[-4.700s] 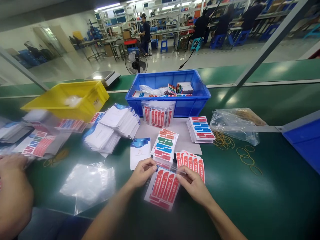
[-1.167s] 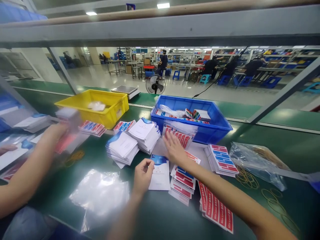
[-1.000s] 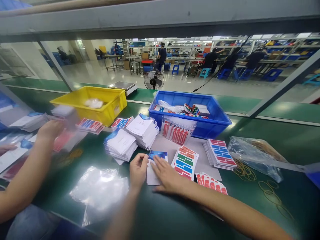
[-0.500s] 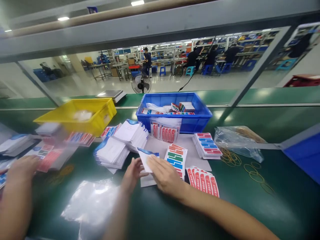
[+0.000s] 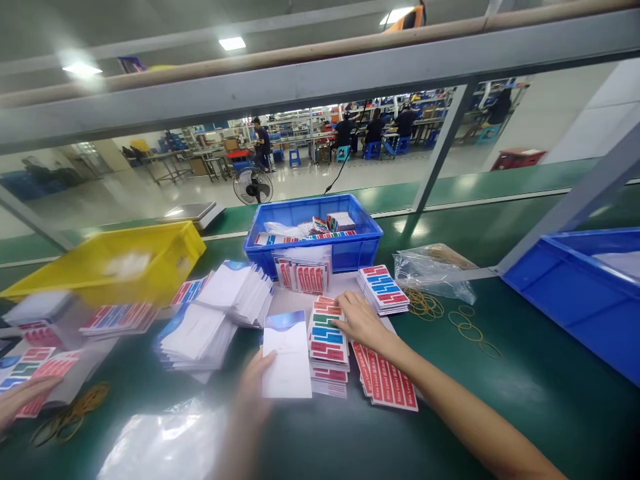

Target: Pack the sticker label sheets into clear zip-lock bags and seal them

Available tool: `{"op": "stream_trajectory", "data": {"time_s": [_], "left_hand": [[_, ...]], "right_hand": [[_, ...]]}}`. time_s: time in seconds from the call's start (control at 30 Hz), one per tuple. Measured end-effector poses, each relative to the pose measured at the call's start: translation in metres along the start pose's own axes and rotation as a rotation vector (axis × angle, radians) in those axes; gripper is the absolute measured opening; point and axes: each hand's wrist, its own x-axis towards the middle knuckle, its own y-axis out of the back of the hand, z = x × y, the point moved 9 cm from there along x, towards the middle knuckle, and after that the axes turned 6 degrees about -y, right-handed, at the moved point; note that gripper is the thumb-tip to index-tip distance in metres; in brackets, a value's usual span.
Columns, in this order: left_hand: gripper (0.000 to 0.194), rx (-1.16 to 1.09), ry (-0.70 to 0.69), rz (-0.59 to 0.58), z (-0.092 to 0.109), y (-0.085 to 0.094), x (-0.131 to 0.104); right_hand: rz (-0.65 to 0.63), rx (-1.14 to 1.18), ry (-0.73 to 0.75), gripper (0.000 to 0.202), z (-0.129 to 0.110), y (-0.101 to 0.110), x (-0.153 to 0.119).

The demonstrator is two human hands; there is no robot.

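My left hand (image 5: 257, 380), blurred by motion, grips the left edge of a white leaflet (image 5: 287, 360) with a blue band along its top. My right hand (image 5: 363, 323) touches the upper right of a stack of sticker sheets (image 5: 327, 333) striped in red, green and blue; its thumb and fingers are apart. Below that wrist lie fanned red sticker sheets (image 5: 387, 383). Behind the hand sits a pile of red and blue sticker sheets (image 5: 383, 288). Piles of white leaflets (image 5: 197, 337) lie left of the held one.
A blue bin (image 5: 315, 250) with packs inside stands behind, a yellow bin (image 5: 187, 250) to its left. Rubber bands (image 5: 423, 303) and a clear bag (image 5: 430, 273) lie right. Another blue bin (image 5: 575, 293) is far right. A co-worker's hand (image 5: 30, 397) enters at left. Clear plastic (image 5: 160, 443) lies in front.
The view has turned right. My right hand has left the leaflet and moved onto the striped sticker stack. The leaflet, now upright and facing me, stays in my left hand.
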Motion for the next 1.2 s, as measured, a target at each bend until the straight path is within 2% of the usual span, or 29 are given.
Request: {"op": "stream_trajectory", "data": {"time_s": [0.13, 0.3, 0.4, 0.47, 0.53, 0.63, 0.73, 0.83, 0.9, 0.97, 1.03, 1.13, 1.2], "left_hand": [[0.058, 0.03, -0.002, 0.003, -0.003, 0.002, 0.003], [0.055, 0.062, -0.018, 0.034, -0.003, 0.007, 0.006], [0.053, 0.091, -0.044, 0.065, 0.0, 0.011, 0.007], [0.052, 0.106, -0.075, 0.068, 0.004, 0.013, 0.008], [0.051, 0.116, -0.106, 0.073, 0.008, 0.015, 0.008], [0.047, 0.142, -0.151, 0.11, 0.013, 0.022, 0.011], [0.046, 0.165, -0.186, 0.112, 0.013, 0.024, 0.013], [0.045, 0.156, -0.155, 0.11, -0.003, 0.019, 0.012], [0.043, 0.144, -0.1, 0.099, -0.02, 0.012, 0.008], [0.045, 0.114, -0.034, 0.019, -0.038, -0.002, 0.003], [0.047, 0.099, 0.019, -0.111, -0.052, -0.019, -0.005], [0.047, 0.139, 0.06, -0.254, -0.06, -0.037, -0.014], [0.048, 0.162, 0.088, -0.275, -0.059, -0.039, -0.017]], "right_hand": [[-0.087, -0.074, -0.047, 0.034, 0.018, -0.015, 0.006], [-0.113, -0.093, -0.058, 0.034, 0.017, -0.015, 0.012], [-0.089, -0.055, -0.063, 0.028, 0.014, -0.014, 0.012], [-0.074, -0.003, -0.069, 0.017, 0.013, -0.012, 0.01], [-0.077, 0.081, -0.077, 0.008, 0.015, -0.007, 0.006], [-0.14, 0.284, -0.063, 0.021, 0.017, 0.008, 0.0], [-0.244, 0.507, -0.008, 0.033, 0.009, 0.031, -0.009], [-0.332, 0.641, 0.038, 0.038, -0.011, 0.046, -0.022], [-0.348, 0.652, 0.078, 0.039, -0.029, 0.046, -0.03], [-0.264, 0.543, 0.122, 0.036, -0.045, 0.042, -0.037], [-0.128, 0.384, 0.13, 0.031, -0.055, 0.036, -0.042], [0.022, 0.258, 0.091, 0.024, -0.053, 0.029, -0.049], [0.116, 0.2, 0.1, 0.023, -0.045, 0.036, -0.054]]}}
